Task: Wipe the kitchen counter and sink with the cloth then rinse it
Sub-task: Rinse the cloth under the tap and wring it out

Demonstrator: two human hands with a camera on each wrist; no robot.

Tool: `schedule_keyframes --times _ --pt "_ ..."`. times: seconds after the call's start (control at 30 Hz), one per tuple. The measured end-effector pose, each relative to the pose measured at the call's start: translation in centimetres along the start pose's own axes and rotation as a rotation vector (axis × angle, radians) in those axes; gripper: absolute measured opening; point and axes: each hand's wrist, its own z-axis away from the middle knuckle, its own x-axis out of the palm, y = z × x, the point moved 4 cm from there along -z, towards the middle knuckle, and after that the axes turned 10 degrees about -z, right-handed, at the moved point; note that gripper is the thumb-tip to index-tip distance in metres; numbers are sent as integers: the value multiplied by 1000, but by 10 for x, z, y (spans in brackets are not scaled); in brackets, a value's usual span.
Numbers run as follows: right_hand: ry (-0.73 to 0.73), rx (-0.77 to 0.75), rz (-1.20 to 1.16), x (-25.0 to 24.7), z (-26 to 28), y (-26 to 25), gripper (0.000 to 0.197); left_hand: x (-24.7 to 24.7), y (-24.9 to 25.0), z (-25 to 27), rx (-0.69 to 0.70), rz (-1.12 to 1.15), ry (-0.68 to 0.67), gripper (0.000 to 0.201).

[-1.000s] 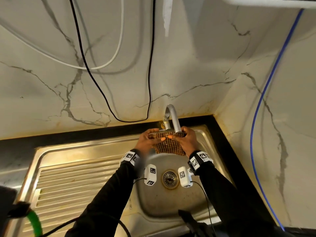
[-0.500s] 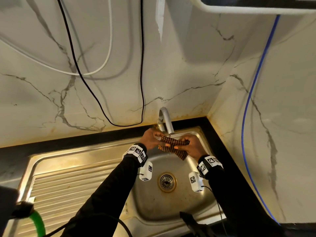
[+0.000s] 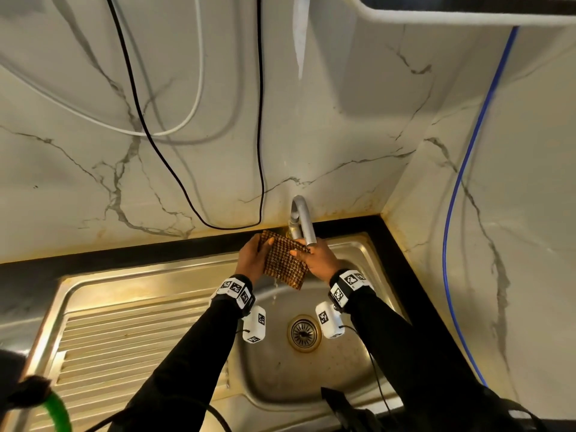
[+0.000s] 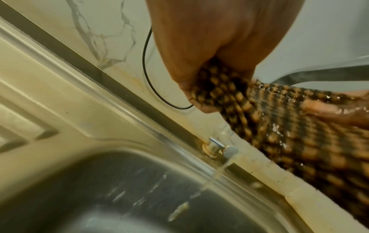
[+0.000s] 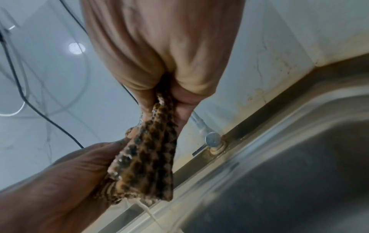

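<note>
The head view looks steeply down from above the sink [image 3: 187, 285], facing the marble back wall. Each wrist view sits low and close over the sink's basin, looking along its hand toward that wall. All three share the tap [image 3: 301, 219] at the sink's back rim

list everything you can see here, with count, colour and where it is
cloth: 1, brown checked, wet, held under the tap
tap: 1, grey metal, at the sink's back edge
sink: 1, steel, ribbed drainer to its left
drain: 1, metal, in the basin floor
black cable: 1, looping down the marble wall
white cable: 1, on the wall, left
blue cable: 1, on the right wall
hands: 2, left hand and right hand both grip the cloth
</note>
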Motion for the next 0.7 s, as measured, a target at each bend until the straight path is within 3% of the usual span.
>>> schedule_keyframes --times 0.17,0.37,0.5,0.6,0.7 --pt "-8 -57 -156 -19 10 2 8 12 15 -4 62 -179 -66 30" --pt "3 -114 -254 -59 27 18 27 49 34 2 156 -222 -108 34" --pt "7 -112 -269 -73 33 24 23 66 36 11 80 -136 -70 30" --pt "24 -102 -299 -78 33 27 23 70 34 16 4 -66 -115 27" --pt "26 -108 -280 -74 29 26 23 61 28 17 40 -84 -122 32"
